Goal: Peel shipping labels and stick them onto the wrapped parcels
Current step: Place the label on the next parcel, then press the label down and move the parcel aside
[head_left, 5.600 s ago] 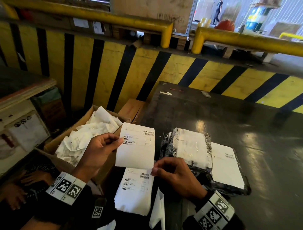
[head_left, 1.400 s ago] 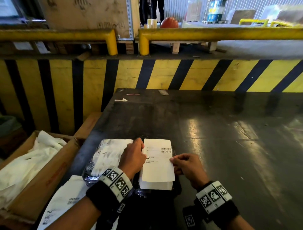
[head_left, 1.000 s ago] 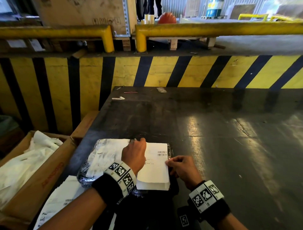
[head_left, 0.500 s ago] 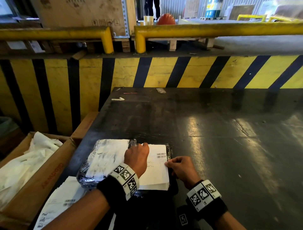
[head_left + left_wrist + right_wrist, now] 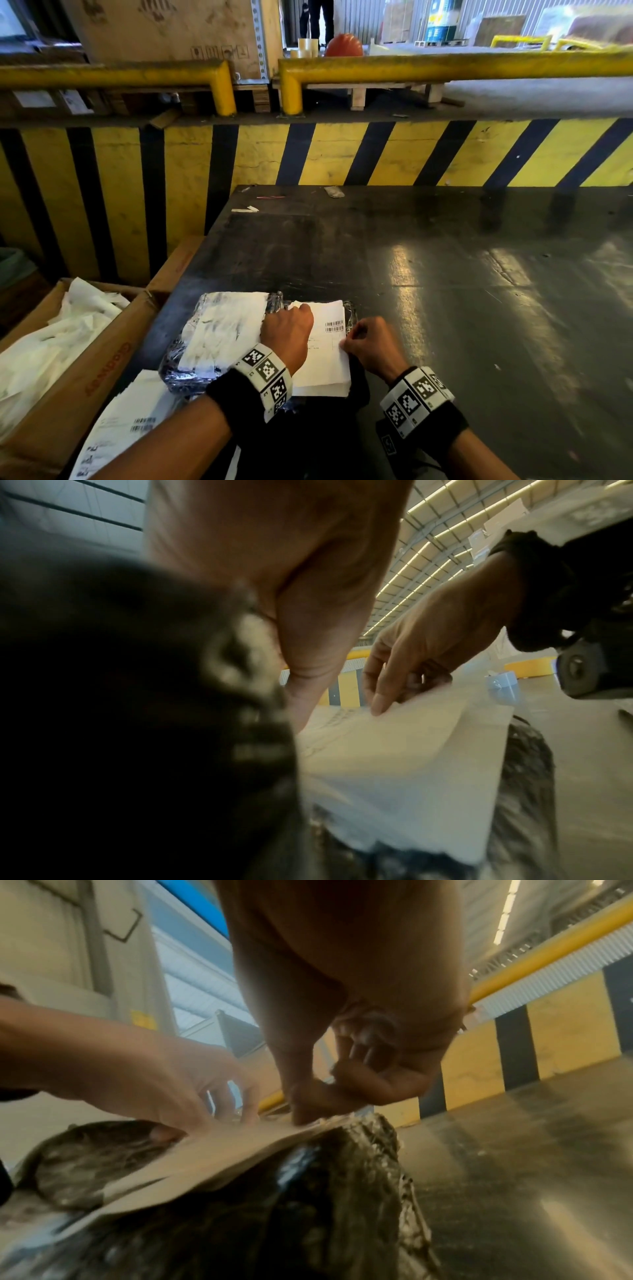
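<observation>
A parcel in shiny black wrap [image 5: 171,373] lies at the table's near left, with an older white label across its left half. A fresh shipping label [image 5: 329,363] lies over its right half. My left hand [image 5: 287,334] presses down on that label's left part with spread fingers, seen from the right wrist as left hand [image 5: 154,1074] on the label [image 5: 222,1153]. My right hand [image 5: 368,346] pinches the label's right edge between thumb and forefinger, as the right wrist view of the right hand [image 5: 329,1093] shows. There the edge is slightly lifted off the parcel [image 5: 325,1204].
A cardboard box [image 5: 85,377] of crumpled backing paper stands left of the dark table [image 5: 445,308]. A stack of label sheets [image 5: 126,421] lies at the near left. Small scraps [image 5: 246,209] lie at the table's far edge, below a yellow-and-black striped wall [image 5: 342,154].
The label, earlier held up in the air by both hands, now lies on the parcel. In the last second my left hand slid slightly along it; the right keeps its pinch.
</observation>
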Tool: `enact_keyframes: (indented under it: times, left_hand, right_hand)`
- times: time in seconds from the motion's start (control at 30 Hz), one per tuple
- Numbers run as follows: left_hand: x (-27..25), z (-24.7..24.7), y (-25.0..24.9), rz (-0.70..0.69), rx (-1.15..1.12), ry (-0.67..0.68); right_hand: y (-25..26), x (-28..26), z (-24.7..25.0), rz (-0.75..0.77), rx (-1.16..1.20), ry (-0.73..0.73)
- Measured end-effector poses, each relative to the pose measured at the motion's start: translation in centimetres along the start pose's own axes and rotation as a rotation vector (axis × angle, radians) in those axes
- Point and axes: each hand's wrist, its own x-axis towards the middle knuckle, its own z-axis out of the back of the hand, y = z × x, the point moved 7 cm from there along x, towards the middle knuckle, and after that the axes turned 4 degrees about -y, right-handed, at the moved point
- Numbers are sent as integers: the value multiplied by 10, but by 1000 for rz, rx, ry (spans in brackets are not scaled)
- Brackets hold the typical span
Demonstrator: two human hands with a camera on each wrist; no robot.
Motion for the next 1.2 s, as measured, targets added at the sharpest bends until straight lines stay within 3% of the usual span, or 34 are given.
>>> enact_keyframes:
  times: [0.13,0.23,0.33,0.43,0.77,1.07,1.2]
  left_hand:
    - [-4,0,-1,-14,-59,-53]
    - [-14,-3,-10,-116,-121,-144]
    - [-30,-32,-23,-229,-151,-26]
    - [-43,-63,-27,-237,-235,77]
    - [-53,-80,-36,-212,-306,34]
    - [-65,-80,-49,-240,-357,64]
    - [-68,-76,-43,-271,-372,47]
  right_hand:
    - [-6,-6,3,52,-77,-15]
    - [-22,-13,-4,38,-7,-2]
    - [-36,-25,-18,-28,101,89]
    - [-41,-33,-25,12,156,98]
    - [-44,-47,-19,130,240,46]
    - [-55,-60,-8,109,341,-4]
    - [-52,-67,-1,148,186,-40]
